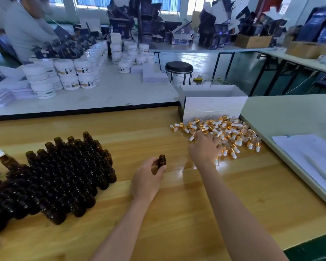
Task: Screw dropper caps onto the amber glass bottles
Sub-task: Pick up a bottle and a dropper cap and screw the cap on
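Observation:
My left hand (147,180) grips a small open amber glass bottle (161,161), upright on the wooden table (139,134). My right hand (204,148) reaches into the near edge of a heap of gold-collared white dropper caps (231,129); its fingers are blurred among the caps, and whether they hold one is unclear. A dense group of uncapped amber bottles (60,176) stands at the left. One capped bottle (5,159) stands at its far left.
A white open box (213,105) lies behind the cap heap. White sheets (312,157) rest on the pale table at the right. Behind are white jars (68,74), dark cartons, a black stool (179,68) and a person (24,29).

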